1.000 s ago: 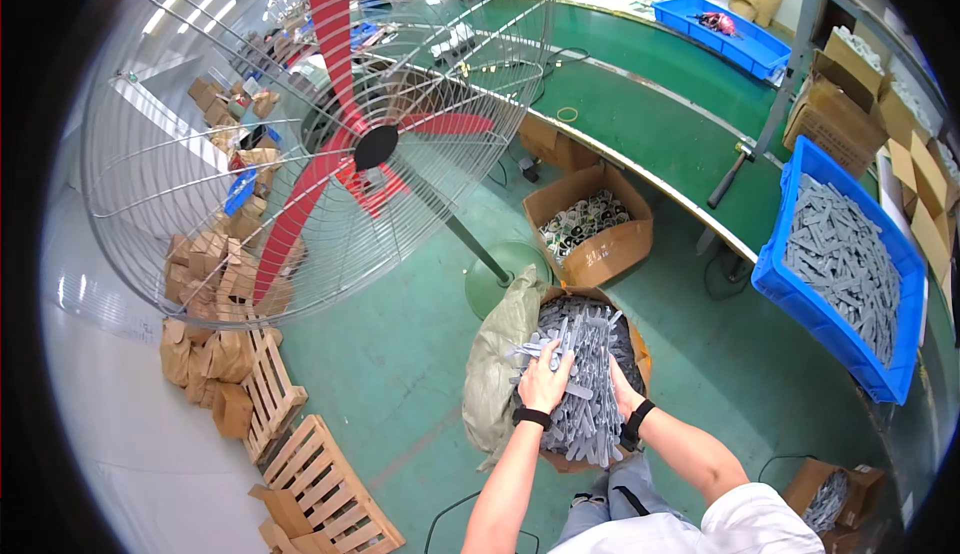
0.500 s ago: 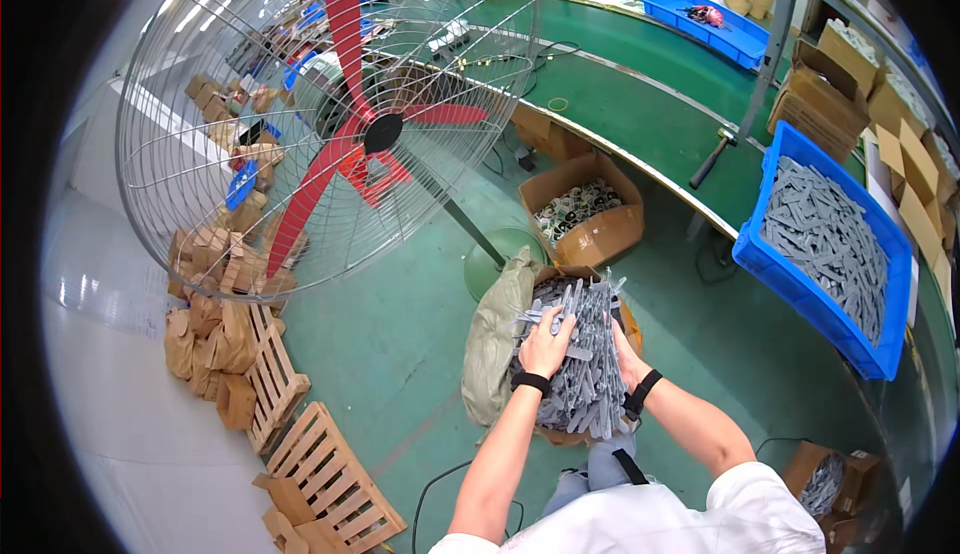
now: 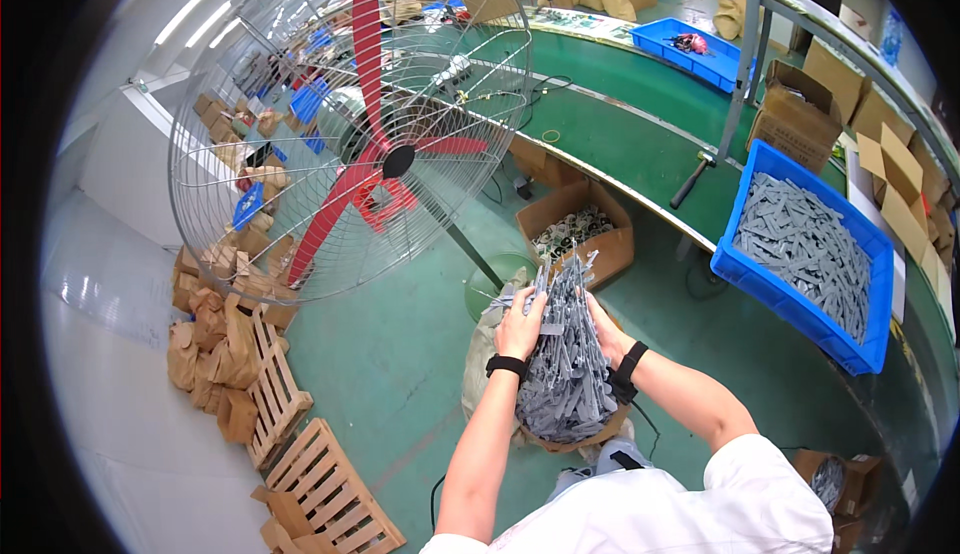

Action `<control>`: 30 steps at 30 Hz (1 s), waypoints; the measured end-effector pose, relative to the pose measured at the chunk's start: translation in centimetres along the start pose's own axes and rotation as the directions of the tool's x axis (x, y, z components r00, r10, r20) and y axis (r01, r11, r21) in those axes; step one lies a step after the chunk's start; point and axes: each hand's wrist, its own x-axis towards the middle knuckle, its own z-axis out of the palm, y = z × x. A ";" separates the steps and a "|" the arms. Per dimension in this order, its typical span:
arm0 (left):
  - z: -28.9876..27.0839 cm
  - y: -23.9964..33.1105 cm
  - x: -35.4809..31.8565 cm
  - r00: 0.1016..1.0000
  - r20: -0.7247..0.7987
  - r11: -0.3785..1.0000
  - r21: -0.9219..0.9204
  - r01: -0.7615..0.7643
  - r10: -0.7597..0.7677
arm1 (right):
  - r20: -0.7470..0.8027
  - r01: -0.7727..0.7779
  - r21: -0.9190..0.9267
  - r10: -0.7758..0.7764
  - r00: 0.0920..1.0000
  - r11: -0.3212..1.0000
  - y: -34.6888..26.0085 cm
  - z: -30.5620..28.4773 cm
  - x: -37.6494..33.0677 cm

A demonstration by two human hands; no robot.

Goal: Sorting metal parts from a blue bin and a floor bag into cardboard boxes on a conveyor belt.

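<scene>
A tall heap of long grey plastic strips (image 3: 566, 319) is squeezed between my hands. My left hand (image 3: 520, 326) is pressed to its left side with the fingers curled round the pieces. On the opposite side my right hand (image 3: 606, 334) grips, its fingertips partly hidden behind the strips. More loose strips (image 3: 560, 409) lie below in an open carton (image 3: 570, 446), at whose left side a pale woven sack (image 3: 478, 372) bunches up. Both wrists wear black bands.
A big floor fan (image 3: 398, 161) with red blades stands at left. Behind my hands is a carton of round parts (image 3: 605, 274). On the green bench (image 3: 610, 124) are a blue crate (image 3: 735, 266) of grey strips and a hammer (image 3: 690, 182). Wooden pallets (image 3: 335, 484) lie at lower left.
Both hands have risen slightly and shifted left with the bunch of strips, which now stands higher above the carton. The view has also tilted a little.
</scene>
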 end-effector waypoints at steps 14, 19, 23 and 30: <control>-0.7 7.9 0.5 0.999 0.007 0.999 0.028 -0.039 0.039 | 0.097 0.041 0.018 -0.042 0.994 0.999 -5.1 3.9 -4.2; 2.4 14.2 1.4 0.991 0.003 0.990 0.050 -0.135 0.135 | 0.110 0.146 0.035 -0.149 0.983 0.989 -11.3 3.8 -8.7; 6.7 21.0 1.8 0.974 0.028 0.973 0.040 -0.227 0.226 | 0.101 0.257 0.062 -0.262 0.960 0.965 -17.1 2.2 -13.2; 16.4 37.2 2.1 0.934 0.138 0.936 0.081 -0.342 0.329 | 0.103 0.467 -0.035 -0.462 0.881 0.883 -30.2 -3.8 -23.3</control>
